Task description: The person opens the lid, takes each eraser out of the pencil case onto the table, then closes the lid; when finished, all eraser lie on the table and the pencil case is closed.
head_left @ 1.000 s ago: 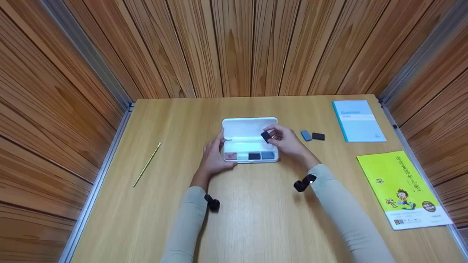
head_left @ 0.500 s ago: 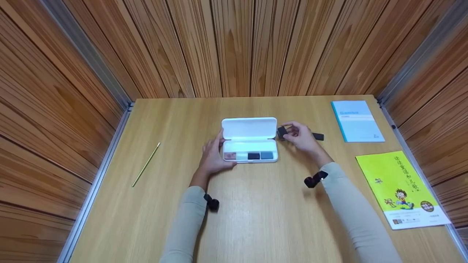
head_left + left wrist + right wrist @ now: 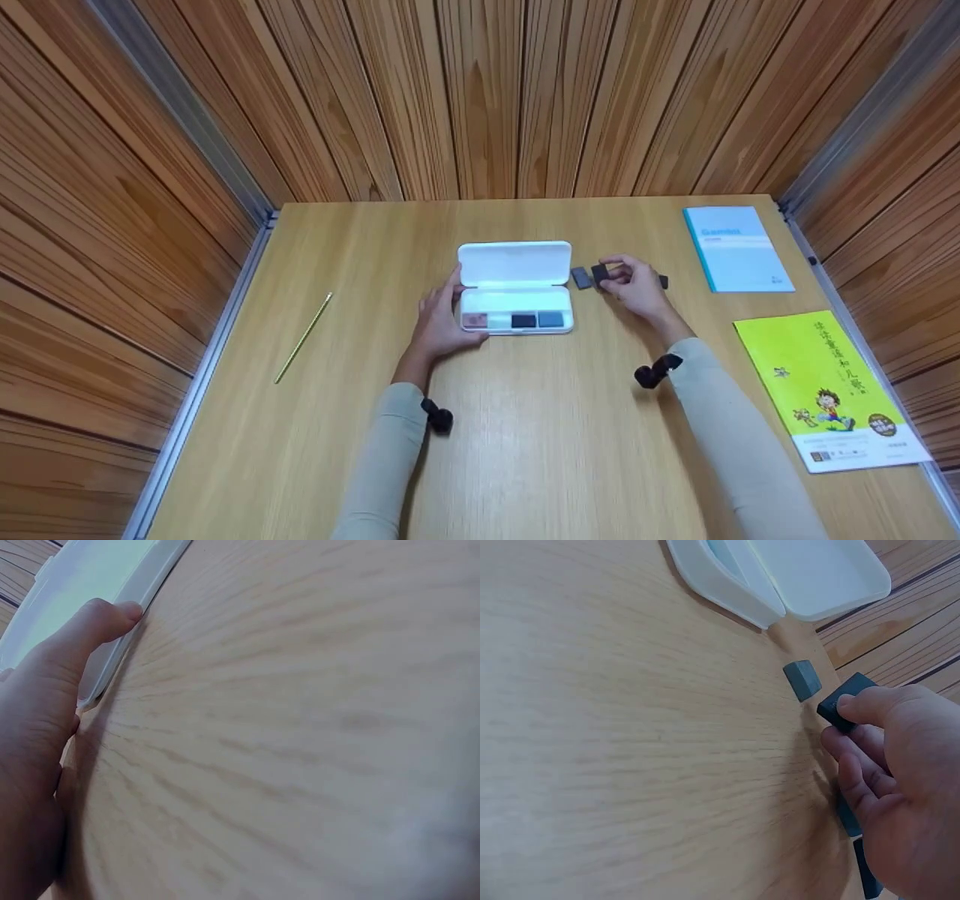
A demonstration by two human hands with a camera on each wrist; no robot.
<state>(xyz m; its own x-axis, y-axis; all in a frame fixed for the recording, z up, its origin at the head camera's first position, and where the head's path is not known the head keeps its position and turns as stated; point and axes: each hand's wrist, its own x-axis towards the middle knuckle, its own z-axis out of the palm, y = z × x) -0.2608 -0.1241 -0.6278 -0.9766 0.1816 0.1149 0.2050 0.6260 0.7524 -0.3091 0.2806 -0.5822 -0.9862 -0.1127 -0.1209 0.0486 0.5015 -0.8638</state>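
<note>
1. In our right hand (image 3: 634, 289), thumb and fingertips pinch a dark block (image 3: 859, 686), which we see raised above the tabletop (image 3: 525, 450).
2. Just left of that pinch, between it and the case, we see a grey block (image 3: 581, 278) lying on the wood; a loose bluish block (image 3: 847, 814) and a loose black block (image 3: 866, 870) lie partly hidden by the hand.
3. Our left hand (image 3: 442, 322) grips the left end of the white case (image 3: 484, 300), thumb over its front edge.
4. The case's lid (image 3: 514, 264) is open; inside, from left, we find a pinkish block (image 3: 475, 321), a boxed black block (image 3: 523, 320) and a boxed blue block (image 3: 551, 319).
5. Well apart, we have a gold stick (image 3: 304, 337) leftward, and a pale blue booklet (image 3: 739, 251) and yellow-green book (image 3: 810, 360) rightward.
</note>
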